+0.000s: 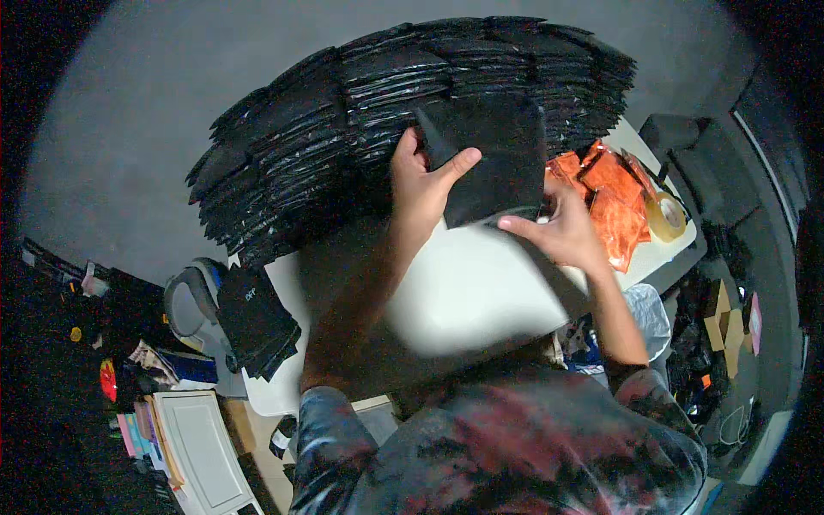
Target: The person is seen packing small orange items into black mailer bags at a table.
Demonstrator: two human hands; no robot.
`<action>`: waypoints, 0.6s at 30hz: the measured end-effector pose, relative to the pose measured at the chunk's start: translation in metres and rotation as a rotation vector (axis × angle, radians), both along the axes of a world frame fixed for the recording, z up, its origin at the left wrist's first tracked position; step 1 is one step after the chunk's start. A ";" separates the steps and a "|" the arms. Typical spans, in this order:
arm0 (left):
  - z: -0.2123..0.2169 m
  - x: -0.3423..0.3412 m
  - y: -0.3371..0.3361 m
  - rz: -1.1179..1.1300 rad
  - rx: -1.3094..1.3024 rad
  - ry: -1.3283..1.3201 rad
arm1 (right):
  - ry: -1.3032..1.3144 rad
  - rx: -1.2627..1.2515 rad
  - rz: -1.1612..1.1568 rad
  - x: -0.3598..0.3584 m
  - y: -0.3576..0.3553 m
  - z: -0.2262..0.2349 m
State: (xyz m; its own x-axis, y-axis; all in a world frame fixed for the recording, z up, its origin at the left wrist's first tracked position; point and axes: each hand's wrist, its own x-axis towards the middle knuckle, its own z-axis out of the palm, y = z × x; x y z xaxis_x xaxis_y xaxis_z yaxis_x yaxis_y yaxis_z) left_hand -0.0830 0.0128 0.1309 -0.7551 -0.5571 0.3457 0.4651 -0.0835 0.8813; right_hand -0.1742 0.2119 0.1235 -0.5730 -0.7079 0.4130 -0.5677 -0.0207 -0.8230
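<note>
My left hand point(422, 184) grips the left edge of a flat black cloth piece point(496, 159), thumb across its front. My right hand point(562, 227) holds the same piece from below at its lower right corner. The piece is lifted above the white table point(463, 283). Just behind it stand tall stacks of black plastic-wrapped packets point(386, 103), fanned across the back of the table.
Orange plastic packets point(614, 202) and a roll of tape point(667, 216) lie at the table's right end. A smaller pile of black cloth pieces point(256, 322) sits at the left edge beside a grey chair point(184, 300). Clutter and a white panel point(202, 451) cover the floor at left.
</note>
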 end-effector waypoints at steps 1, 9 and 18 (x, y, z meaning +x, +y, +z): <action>0.000 -0.002 0.002 -0.054 -0.037 -0.008 | -0.004 -0.003 -0.017 -0.006 0.006 -0.016; -0.018 -0.001 0.009 -0.294 -0.476 -0.199 | 0.143 -0.272 -0.265 -0.001 0.008 -0.018; -0.042 -0.004 0.009 -0.542 -0.232 -0.171 | -0.283 0.121 -0.030 -0.009 0.052 0.005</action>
